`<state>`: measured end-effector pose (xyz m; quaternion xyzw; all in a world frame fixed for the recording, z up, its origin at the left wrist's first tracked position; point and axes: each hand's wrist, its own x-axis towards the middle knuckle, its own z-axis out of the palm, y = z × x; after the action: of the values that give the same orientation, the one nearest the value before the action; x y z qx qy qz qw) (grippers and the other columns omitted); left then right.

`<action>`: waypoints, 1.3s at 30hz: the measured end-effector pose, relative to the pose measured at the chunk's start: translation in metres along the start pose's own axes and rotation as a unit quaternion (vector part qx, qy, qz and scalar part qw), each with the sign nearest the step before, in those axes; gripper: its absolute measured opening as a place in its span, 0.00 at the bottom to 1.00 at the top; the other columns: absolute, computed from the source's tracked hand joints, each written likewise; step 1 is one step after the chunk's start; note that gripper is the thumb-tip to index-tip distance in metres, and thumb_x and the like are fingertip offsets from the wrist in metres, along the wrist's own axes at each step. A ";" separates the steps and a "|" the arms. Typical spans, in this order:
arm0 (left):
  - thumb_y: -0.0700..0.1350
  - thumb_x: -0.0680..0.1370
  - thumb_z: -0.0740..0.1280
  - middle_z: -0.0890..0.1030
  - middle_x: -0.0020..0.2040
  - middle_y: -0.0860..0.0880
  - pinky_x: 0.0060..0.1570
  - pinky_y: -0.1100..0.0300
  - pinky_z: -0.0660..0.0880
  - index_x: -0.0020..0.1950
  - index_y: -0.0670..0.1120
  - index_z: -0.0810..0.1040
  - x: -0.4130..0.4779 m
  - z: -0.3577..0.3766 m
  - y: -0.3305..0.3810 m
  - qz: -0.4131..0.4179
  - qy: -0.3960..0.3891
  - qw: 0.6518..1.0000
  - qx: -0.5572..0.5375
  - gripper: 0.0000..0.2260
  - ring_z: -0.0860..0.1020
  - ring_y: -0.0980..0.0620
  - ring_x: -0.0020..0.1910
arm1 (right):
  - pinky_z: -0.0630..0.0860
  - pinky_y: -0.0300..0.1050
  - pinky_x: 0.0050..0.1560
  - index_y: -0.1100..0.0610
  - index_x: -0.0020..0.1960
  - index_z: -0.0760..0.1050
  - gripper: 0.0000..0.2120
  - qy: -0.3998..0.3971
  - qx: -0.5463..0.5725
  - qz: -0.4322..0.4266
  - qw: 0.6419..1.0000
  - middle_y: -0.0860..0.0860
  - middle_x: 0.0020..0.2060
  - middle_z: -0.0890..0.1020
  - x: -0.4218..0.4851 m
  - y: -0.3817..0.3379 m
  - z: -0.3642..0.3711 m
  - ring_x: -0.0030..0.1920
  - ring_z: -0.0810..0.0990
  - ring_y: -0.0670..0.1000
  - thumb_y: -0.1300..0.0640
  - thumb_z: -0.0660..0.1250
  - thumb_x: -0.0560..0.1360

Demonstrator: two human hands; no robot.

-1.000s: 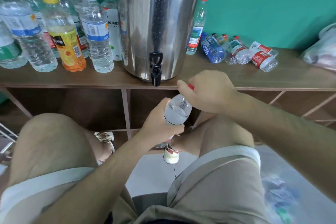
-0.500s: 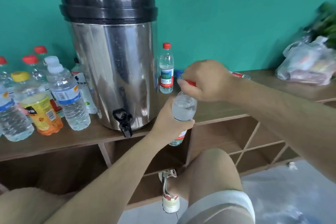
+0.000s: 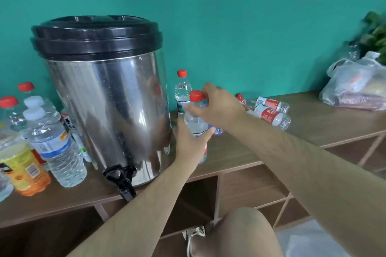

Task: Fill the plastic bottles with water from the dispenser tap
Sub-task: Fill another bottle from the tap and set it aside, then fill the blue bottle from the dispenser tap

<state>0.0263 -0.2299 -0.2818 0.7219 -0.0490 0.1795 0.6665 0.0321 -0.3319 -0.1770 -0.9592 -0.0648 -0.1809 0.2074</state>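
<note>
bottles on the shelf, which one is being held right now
The red-capped bottle just right of the steel dispenser: the left hand grips its body and the right hand is at its cap. No other bottle is touched.
</note>
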 end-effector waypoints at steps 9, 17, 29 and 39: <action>0.37 0.76 0.74 0.64 0.73 0.45 0.78 0.49 0.62 0.83 0.40 0.56 -0.027 -0.012 -0.062 0.044 -0.029 0.971 0.232 0.40 0.65 0.45 0.75 | 0.79 0.53 0.63 0.51 0.71 0.68 0.36 -0.033 0.227 0.088 0.969 0.50 0.61 0.81 -0.024 0.026 0.075 0.60 0.82 0.53 0.50 0.83 0.70; 0.32 0.74 0.73 0.72 0.66 0.46 0.67 0.44 0.74 0.73 0.40 0.70 -0.021 -0.014 -0.068 0.065 -0.014 0.983 0.170 0.28 0.74 0.45 0.66 | 0.80 0.50 0.63 0.51 0.74 0.73 0.26 -0.003 0.241 0.109 0.964 0.51 0.58 0.84 -0.019 0.037 0.113 0.58 0.83 0.52 0.57 0.74 0.78; 0.39 0.78 0.71 0.63 0.82 0.51 0.79 0.55 0.60 0.84 0.50 0.58 -0.002 -0.011 -0.069 0.070 -0.217 0.940 0.254 0.37 0.62 0.54 0.80 | 0.72 0.57 0.72 0.47 0.82 0.60 0.34 0.052 0.091 0.149 0.983 0.59 0.75 0.63 -0.039 0.102 0.131 0.75 0.62 0.59 0.47 0.71 0.80; 0.39 0.78 0.71 0.63 0.82 0.52 0.79 0.56 0.61 0.84 0.51 0.56 0.008 -0.008 -0.079 0.091 -0.238 0.934 0.251 0.39 0.64 0.54 0.80 | 0.78 0.59 0.58 0.47 0.82 0.55 0.38 0.021 -0.012 0.158 0.987 0.60 0.75 0.65 -0.008 0.102 0.146 0.74 0.66 0.63 0.40 0.70 0.80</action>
<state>0.0565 -0.2122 -0.3531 0.8796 -0.2251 0.0684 0.4135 0.0920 -0.3633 -0.3420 -0.9559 0.0938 -0.1669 0.2228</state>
